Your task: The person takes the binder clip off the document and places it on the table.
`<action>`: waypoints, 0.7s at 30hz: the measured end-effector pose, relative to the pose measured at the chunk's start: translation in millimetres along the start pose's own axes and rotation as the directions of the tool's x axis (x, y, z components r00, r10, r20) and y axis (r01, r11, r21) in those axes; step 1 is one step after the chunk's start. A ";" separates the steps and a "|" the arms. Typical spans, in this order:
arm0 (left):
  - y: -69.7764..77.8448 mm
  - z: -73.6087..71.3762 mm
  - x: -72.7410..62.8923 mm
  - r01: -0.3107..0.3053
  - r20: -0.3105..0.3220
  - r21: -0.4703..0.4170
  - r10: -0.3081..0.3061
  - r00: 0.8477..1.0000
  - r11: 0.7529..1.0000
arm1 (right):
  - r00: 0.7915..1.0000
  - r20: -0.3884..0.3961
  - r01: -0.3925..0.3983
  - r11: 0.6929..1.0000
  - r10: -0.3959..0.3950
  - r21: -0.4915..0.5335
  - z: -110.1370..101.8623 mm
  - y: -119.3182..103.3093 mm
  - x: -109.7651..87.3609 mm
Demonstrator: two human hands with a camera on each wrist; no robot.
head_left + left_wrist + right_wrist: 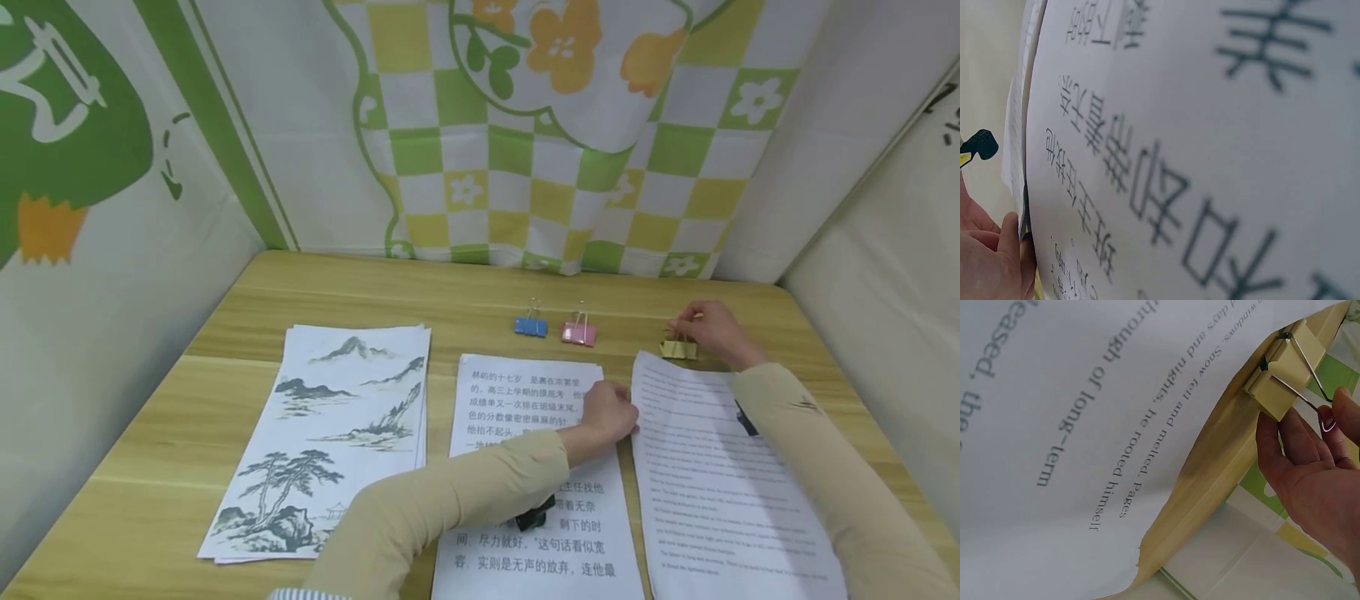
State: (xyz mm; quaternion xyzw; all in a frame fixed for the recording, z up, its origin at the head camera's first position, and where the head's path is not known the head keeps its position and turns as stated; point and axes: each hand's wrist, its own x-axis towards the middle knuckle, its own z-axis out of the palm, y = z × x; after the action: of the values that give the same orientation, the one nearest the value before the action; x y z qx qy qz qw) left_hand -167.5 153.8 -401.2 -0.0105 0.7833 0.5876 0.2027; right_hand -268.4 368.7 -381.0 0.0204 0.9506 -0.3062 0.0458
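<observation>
At the back right, my right hand (pixel 714 330) pinches the wire handles of a yellow binder clip (pixel 678 350) between thumb and fingers. In the right wrist view, the clip (pixel 1291 369) lies close to the edge of the English-text sheets, its mouth facing them. My left hand (pixel 611 413) grips the upper left edge of that English-printed stack (pixel 720 492), whose top corner curls up slightly. The left forearm crosses over a stack of sheets with large Chinese text (pixel 525 375). In the left wrist view, the fingers (pixel 1007 240) pinch at the paper's edge.
A blue binder clip (pixel 531 327) and a pink binder clip (pixel 578 334) stand behind the middle stack, handles up. Sheets with an ink landscape (pixel 352 417) lie on the wooden table (pixel 150 467) at left. Printed cloth (pixel 465 167) hangs along the back edge.
</observation>
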 end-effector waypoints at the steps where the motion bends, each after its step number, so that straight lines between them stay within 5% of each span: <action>1: 0.3 -1.1 0.1 -0.001 -0.003 0.003 0.001 1.000 1.000 | 1.000 -0.003 0.006 1.000 -0.006 -0.003 -0.1 -0.3 0.2; 8: 6.6 -18.7 4.4 -0.086 -0.018 0.015 0.086 0.996 0.996 | 1.000 0.024 -0.010 1.000 0.010 -0.021 -1.3 0.6 4.1; 12: 12.7 -43.6 13.0 -0.193 -0.020 0.118 0.196 0.980 0.974 | 0.999 0.045 -0.022 0.999 0.024 -0.029 -2.2 1.5 5.6; 17: 21.3 -92.6 31.1 -0.331 -0.025 0.368 0.365 0.931 0.869 | 0.998 0.062 -0.001 1.000 0.002 -0.025 -3.1 7.4 5.4; 21: 30.5 -135.6 48.9 -0.282 -0.055 0.562 0.375 0.925 0.778 | 0.995 0.098 0.012 0.998 -0.006 -0.061 -5.5 12.5 4.8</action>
State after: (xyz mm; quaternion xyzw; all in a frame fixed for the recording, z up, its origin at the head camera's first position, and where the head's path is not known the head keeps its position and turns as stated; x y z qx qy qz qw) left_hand -261.5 48.7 -358.6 0.1363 0.9209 0.3642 0.0263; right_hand -272.7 382.0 -384.3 -0.0003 0.9563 -0.2777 0.0914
